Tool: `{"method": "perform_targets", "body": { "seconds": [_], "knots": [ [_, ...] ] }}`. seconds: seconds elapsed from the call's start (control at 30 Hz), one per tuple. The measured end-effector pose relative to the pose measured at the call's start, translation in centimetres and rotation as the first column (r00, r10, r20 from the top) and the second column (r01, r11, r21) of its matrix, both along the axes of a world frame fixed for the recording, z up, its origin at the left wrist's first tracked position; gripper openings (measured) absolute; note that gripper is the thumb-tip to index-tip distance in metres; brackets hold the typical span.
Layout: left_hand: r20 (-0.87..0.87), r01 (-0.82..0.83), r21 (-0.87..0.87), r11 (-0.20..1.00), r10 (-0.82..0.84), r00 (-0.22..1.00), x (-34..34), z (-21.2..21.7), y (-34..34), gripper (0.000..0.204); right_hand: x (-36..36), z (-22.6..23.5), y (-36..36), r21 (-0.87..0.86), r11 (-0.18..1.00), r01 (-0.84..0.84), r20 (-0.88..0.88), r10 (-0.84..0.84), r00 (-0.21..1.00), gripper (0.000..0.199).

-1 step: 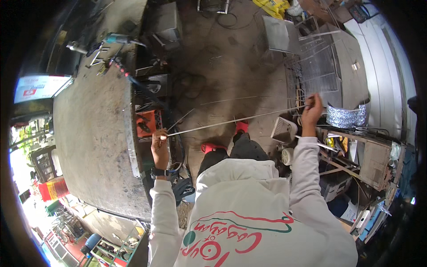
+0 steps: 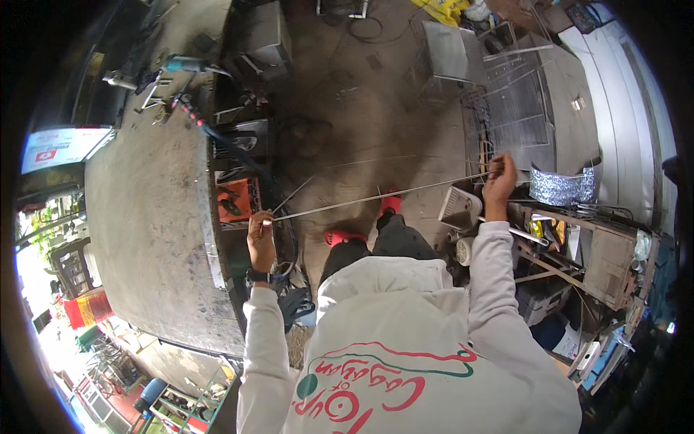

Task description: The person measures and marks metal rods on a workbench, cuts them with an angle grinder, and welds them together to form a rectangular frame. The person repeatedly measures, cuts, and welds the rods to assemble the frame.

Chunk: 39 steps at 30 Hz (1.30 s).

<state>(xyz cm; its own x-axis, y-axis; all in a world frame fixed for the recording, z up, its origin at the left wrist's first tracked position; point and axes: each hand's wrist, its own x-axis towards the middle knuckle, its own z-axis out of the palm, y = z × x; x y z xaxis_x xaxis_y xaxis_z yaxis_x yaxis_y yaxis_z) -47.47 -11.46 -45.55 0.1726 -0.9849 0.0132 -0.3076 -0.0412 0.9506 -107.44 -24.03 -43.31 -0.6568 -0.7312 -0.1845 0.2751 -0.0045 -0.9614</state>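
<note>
A long thin metal rod point(image 2: 332, 206) stretches across in front of me, higher at its right end. My left hand point(image 2: 261, 240) pinches its left end beside the workbench edge. At the other end, the fingers of my right hand point(image 2: 499, 182) are closed around the rod. Below it show my feet in red shoes point(image 2: 345, 237). Another thin strip point(image 2: 372, 163) lies on the floor beyond the rod.
A workbench point(image 2: 148, 239) runs along my left, bearing a teal power tool point(image 2: 186, 64) and clamps. An orange-red case point(image 2: 238, 202) sits beside it. To my right are a white fan-like unit point(image 2: 460, 208), a shiny foil roll point(image 2: 562, 185) and a cluttered wooden rack point(image 2: 607, 264).
My right hand has shifted slightly left and toward me, still gripping the rod. My left hand stays nearly in place.
</note>
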Motion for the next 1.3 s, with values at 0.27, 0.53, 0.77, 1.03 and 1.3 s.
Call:
{"method": "perform_targets", "body": {
  "seconds": [0.27, 0.53, 0.77, 1.03, 1.3],
  "knots": [
    [0.001, 0.042, 0.109, 0.993, -0.043, 0.999, -6.0, -4.0, -8.2, 0.031, -6.8, -5.6, -3.4, 0.082, 0.996, -0.026, 0.012, 0.025, 1.000, 0.036],
    [-0.097, -0.030, 0.196, 0.980, 0.050, 0.994, -10.1, -1.9, -15.9, 0.032, -8.8, -6.7, -7.9, 0.186, 0.982, -0.005, -0.013, 0.007, 1.000, 0.039],
    [-0.077, -0.097, 0.077, 0.992, 0.103, 0.992, -11.0, -3.1, -22.7, 0.042, -6.6, -6.0, -11.8, 0.138, 0.988, 0.064, -0.023, -0.061, 0.998, 0.053],
    [0.040, -0.312, 0.110, 0.944, 0.310, 0.950, -12.5, -3.7, -28.3, 0.059, -6.8, -5.8, -10.0, 0.277, 0.960, 0.045, -0.038, -0.036, 0.999, 0.055],
    [0.210, -0.283, 0.094, 0.955, 0.259, 0.943, -12.1, -4.9, -34.7, 0.065, -5.1, -5.0, -5.5, 0.313, 0.949, -0.022, -0.127, 0.065, 0.990, 0.057]
  ]
}}
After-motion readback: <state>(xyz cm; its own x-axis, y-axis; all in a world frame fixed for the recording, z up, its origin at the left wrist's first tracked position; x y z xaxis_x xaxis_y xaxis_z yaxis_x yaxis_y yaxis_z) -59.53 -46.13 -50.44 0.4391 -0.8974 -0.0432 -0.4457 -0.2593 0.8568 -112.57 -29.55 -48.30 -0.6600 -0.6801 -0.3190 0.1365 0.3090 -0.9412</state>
